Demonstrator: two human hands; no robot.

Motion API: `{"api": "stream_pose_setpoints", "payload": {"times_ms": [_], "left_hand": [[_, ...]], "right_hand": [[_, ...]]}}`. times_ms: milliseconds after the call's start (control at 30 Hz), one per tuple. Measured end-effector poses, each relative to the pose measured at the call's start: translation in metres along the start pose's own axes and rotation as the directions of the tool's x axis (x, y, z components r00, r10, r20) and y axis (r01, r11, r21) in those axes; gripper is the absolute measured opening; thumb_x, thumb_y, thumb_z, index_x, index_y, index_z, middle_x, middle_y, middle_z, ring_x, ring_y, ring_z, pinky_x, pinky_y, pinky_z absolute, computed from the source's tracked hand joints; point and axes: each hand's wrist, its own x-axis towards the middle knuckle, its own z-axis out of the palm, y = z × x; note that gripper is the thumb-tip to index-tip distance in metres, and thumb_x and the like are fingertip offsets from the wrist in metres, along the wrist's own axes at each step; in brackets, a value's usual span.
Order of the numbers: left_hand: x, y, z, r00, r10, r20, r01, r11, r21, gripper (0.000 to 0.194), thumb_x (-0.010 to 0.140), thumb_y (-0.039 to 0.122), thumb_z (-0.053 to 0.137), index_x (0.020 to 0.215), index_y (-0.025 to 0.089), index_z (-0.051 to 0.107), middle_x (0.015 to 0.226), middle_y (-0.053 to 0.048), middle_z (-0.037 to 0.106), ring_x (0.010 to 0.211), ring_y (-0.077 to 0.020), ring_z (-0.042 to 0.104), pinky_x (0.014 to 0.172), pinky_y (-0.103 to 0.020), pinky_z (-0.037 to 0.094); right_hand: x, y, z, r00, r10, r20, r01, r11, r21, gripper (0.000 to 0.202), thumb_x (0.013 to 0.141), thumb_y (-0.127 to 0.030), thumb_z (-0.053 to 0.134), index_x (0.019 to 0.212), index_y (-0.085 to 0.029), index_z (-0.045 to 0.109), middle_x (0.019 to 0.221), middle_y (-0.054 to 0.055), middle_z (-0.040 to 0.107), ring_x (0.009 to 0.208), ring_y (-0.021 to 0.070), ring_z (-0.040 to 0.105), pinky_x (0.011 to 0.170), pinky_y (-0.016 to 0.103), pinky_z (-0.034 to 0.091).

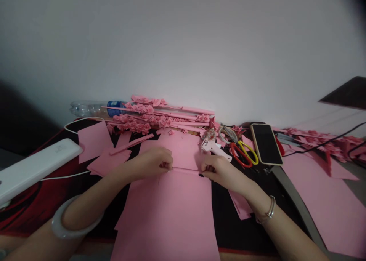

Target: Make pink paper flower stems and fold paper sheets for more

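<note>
Now left hand point(163, 162) and right hand point(213, 170) pinch a pink paper roll point(185, 171), seemingly barely begun; pink sheet point(184, 211) mostly unrolled.

The fingertips of the left hand point(160, 161) are mostly tucked out of sight, and both ends of the thin paper roll point(185, 171) disappear into that hand and the right hand point(214, 171), so how tightly it is wound cannot be told. The bottom edge cuts off both forearms and the pink sheet point(177, 223) below the roll, while the left edge crops the white device point(42, 167) and the right edge a dark object point(347, 93). Paper flowers point(144, 120) partly cover the bottle point(88, 109), whose label point(114, 106) is too small and blurred to read
</note>
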Motion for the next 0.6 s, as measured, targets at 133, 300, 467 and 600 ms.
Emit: {"api": "stream_pose_setpoints", "payload": {"times_ms": [133, 300, 467, 600], "left_hand": [[-0.0012, 0.0031, -0.0024, 0.999, 0.007, 0.041, -0.006, 1.0, -0.019, 0.022, 0.076, 0.002, 0.058, 0.072, 0.018, 0.072, 0.069, 0.0, 0.059, 0.067, -0.0125, 0.057, 0.061, -0.021, 0.04], [-0.0019, 0.0036, -0.0057, 0.999, -0.018, 0.04, 0.021, 0.997, -0.077, 0.022, 0.081, 0.006, 0.055, 0.09, 0.018, 0.071, 0.08, -0.001, 0.067, 0.069, -0.0119, 0.059, 0.064, -0.02, 0.042], [-0.0015, 0.0011, -0.0031, 0.998, -0.038, 0.051, 0.041, 0.997, -0.061, 0.02, 0.079, 0.005, 0.058, 0.085, 0.019, 0.071, 0.083, -0.001, 0.066, 0.078, -0.014, 0.061, 0.07, -0.021, 0.044], [-0.0008, -0.0017, -0.0016, 0.996, -0.071, 0.051, 0.073, 0.996, -0.041, 0.014, 0.079, 0.01, 0.062, 0.085, 0.02, 0.07, 0.084, -0.001, 0.067, 0.077, -0.0143, 0.061, 0.068, -0.021, 0.045]], "right_hand": [[-0.0017, 0.0022, 0.0037, 1.0, 0.024, -0.011, -0.024, 1.0, 0.015, 0.014, 0.078, -0.004, 0.064, 0.079, -0.017, 0.059, 0.07, -0.002, 0.058, 0.063, 0.0122, 0.053, 0.06, 0.023, 0.038], [-0.0025, 0.0015, 0.0045, 1.0, 0.01, 0.013, -0.01, 1.0, -0.007, 0.015, 0.078, -0.003, 0.062, 0.082, -0.017, 0.06, 0.075, -0.001, 0.058, 0.064, 0.0121, 0.053, 0.06, 0.023, 0.039], [-0.0035, -0.0001, 0.0045, 1.0, -0.007, 0.01, 0.007, 1.0, -0.03, 0.016, 0.078, -0.002, 0.061, 0.08, -0.018, 0.058, 0.074, -0.002, 0.056, 0.062, 0.0116, 0.052, 0.059, 0.023, 0.038], [-0.0024, 0.0031, 0.0075, 1.0, -0.005, -0.006, 0.005, 1.0, -0.031, 0.017, 0.078, -0.002, 0.061, 0.078, -0.018, 0.057, 0.071, -0.002, 0.055, 0.061, 0.0119, 0.051, 0.059, 0.023, 0.037]]}}
